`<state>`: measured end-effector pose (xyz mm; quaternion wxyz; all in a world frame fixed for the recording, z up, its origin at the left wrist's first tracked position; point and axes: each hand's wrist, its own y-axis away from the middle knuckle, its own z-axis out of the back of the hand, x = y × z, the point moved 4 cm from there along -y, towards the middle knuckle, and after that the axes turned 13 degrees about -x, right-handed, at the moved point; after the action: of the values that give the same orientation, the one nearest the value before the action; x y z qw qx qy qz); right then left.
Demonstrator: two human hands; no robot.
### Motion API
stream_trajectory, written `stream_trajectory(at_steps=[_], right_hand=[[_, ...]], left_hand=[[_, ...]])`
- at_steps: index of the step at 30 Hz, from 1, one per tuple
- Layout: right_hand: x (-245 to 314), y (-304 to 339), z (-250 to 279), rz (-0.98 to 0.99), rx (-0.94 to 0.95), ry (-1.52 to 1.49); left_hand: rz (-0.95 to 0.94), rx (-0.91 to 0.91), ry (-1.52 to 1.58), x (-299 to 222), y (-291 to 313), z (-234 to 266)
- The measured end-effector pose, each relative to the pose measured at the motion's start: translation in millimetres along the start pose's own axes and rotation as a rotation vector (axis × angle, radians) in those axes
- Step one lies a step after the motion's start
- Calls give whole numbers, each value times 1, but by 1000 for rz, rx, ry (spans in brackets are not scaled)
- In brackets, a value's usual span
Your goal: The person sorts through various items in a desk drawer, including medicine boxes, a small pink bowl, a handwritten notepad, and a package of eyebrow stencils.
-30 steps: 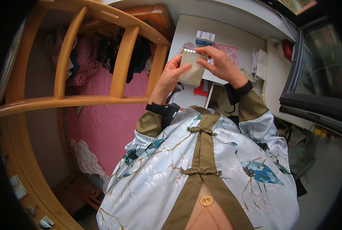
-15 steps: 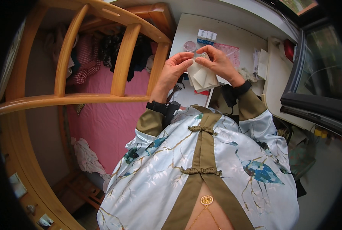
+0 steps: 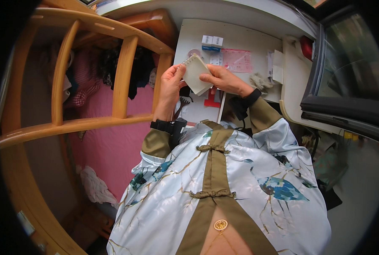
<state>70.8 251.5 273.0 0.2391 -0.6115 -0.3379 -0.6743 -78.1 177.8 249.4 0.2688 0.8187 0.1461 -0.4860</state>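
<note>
A small spiral-bound notebook (image 3: 196, 75) with pale, blank-looking pages is held up between my two hands, tilted, above an open drawer (image 3: 200, 112). My left hand (image 3: 171, 83) pinches it by the coil-bound edge on the left. On the opposite side my right hand (image 3: 224, 80) grips the pages, thumb on top and the other fingers partly hidden behind. Below the notebook, a red object (image 3: 213, 100) and a brown comb-like item (image 3: 182, 104) lie in the drawer.
On the white desk (image 3: 189, 36) are two small white-and-blue boxes (image 3: 212, 42), a pink clear pouch (image 3: 237, 60), a round container (image 3: 193, 53) and upright papers (image 3: 275, 66). A wooden ladder (image 3: 125, 78) and pink bed (image 3: 108, 144) stand left, a dark-framed open window (image 3: 346, 68) right.
The notebook has gone from hanging with loosely fanned pages to lying flatter and squarer. My left hand has shifted to its bound edge, my right hand lower along its side. The view has shifted slightly.
</note>
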Motion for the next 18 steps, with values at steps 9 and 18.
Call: stream_trajectory(at_steps=[9,18], right_hand=[[-22,8,8,-218,67,-54],[-145,-22,145,-329,-624,118]], left_hand=[[143,-8,-39,31,-2,11],[400,-56,-61,61,1,61]])
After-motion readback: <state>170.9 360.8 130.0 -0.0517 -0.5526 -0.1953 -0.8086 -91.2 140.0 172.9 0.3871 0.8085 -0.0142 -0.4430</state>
